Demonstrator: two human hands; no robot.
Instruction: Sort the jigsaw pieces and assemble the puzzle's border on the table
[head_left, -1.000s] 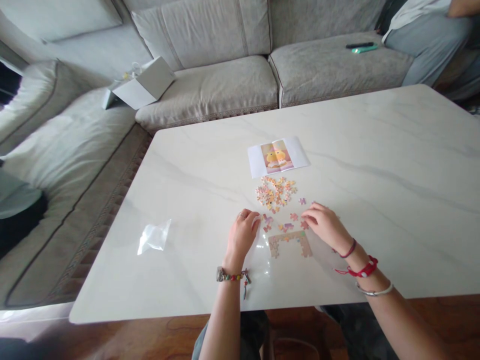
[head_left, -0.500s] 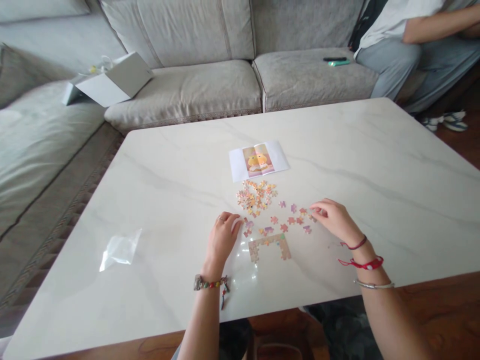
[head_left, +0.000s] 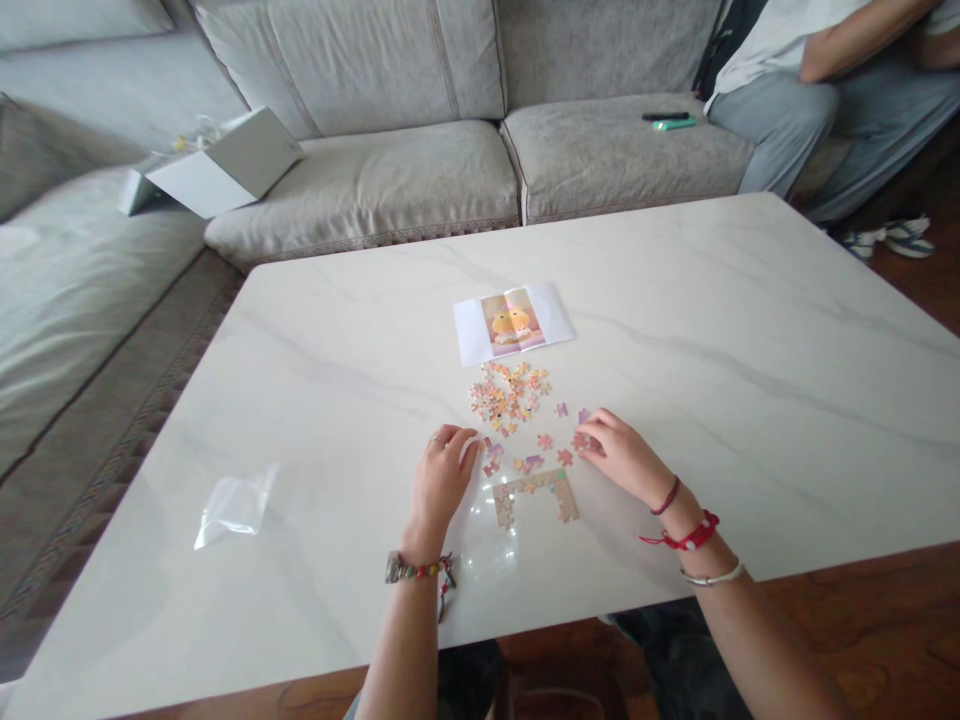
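Right grip (head_left: 624,458) beside knobbed puzzle pieces (head_left: 565,457).

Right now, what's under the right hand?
A reddish puzzle piece peeks out at the edge of the right hand, a purple piece nearby. The hand covers the tabletop beneath, so anything else there cannot be seen.

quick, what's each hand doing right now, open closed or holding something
Left hand: partly curled beside loose puzzle pieces; cannot tell if it holds one.
Right hand: curled, fingertips at more loose pieces; cannot tell if one is gripped.
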